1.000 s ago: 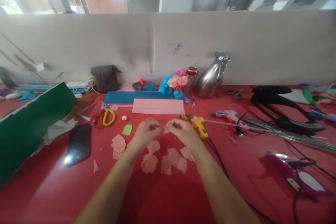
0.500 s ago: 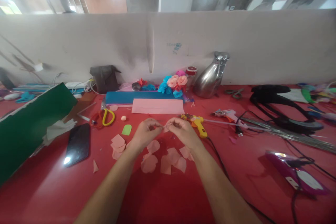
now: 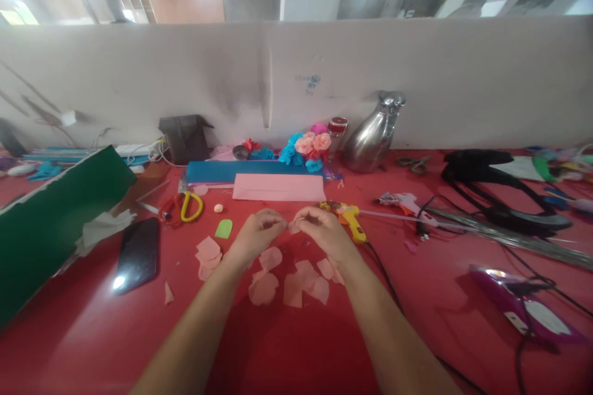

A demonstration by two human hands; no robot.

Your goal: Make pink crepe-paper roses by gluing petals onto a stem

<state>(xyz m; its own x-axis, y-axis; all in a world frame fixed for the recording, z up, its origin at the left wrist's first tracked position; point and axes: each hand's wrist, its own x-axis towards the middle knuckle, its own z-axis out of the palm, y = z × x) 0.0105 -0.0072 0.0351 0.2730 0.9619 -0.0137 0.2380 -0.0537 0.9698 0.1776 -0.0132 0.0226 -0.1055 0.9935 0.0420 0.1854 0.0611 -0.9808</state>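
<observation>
I pinch a pink paper petal point(image 3: 293, 228) above the table point(image 3: 287, 345) in my right hand point(image 3: 324, 233); whether my left hand point(image 3: 257, 236) grips its edge, I can't tell. Likely light, soft, easily torn: best held lightly by the rim.

A dark phone point(image 3: 138, 253) lies on the red desk point(image 3: 287, 352) beside a green board point(image 3: 60, 216), while a dark pouch point(image 3: 185, 141) stands near the pale wall point(image 3: 208, 68) and a metal jug point(image 3: 370, 139) stands just beside a red-lidded jar point(image 3: 338, 126).
</observation>
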